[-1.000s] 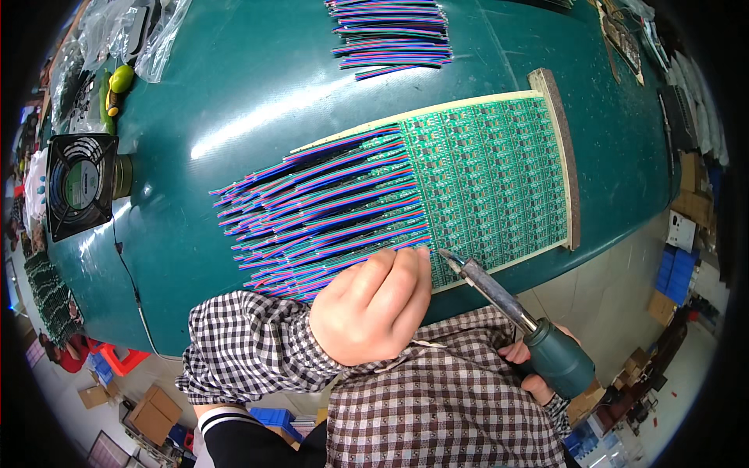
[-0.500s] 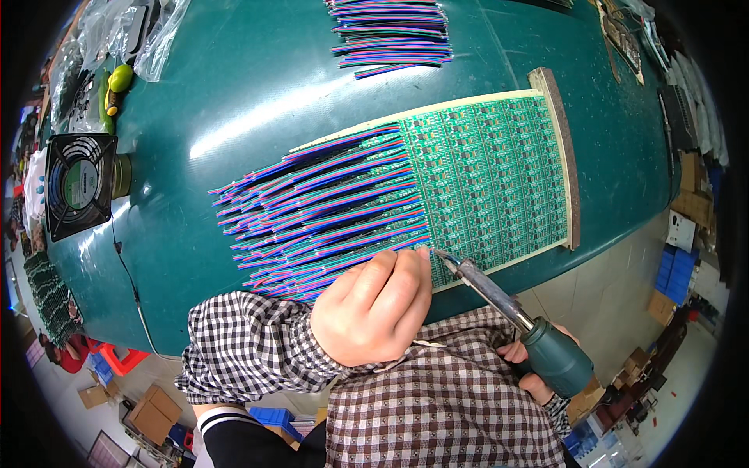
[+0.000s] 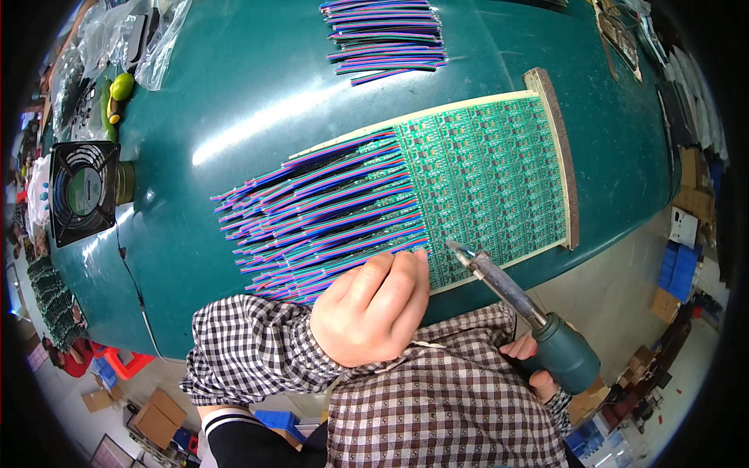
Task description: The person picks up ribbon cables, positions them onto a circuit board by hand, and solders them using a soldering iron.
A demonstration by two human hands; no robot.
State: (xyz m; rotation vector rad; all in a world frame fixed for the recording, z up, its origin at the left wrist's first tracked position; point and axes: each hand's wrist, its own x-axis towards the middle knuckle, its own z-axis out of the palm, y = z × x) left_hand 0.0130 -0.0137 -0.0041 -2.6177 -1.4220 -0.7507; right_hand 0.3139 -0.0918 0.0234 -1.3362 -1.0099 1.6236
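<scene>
In my right hand is a soldering iron with a dark green handle; its tip is over the green circuit board panel, a little right of my left fingertips. My left hand is closed, thumb and fingers pinched at the end of a multicoloured ribbon wire at the panel's near edge. The pinched end itself is mostly hidden by the fingers. Rows of red, green, blue and black ribbon wires stretch leftward from the panel, which rests on a pale board with a brown strip along its right side.
Beyond the panel lies a bundle of loose ribbon wires on the green table mat. A black fan stands at the left, its cable running to the near edge. Plastic bags lie far left. Boxes stand on the floor.
The soldering iron's tip has moved right, away from my left fingertips. My left hand stays nearly where it was, still pinched. The whole view has shifted slightly.
</scene>
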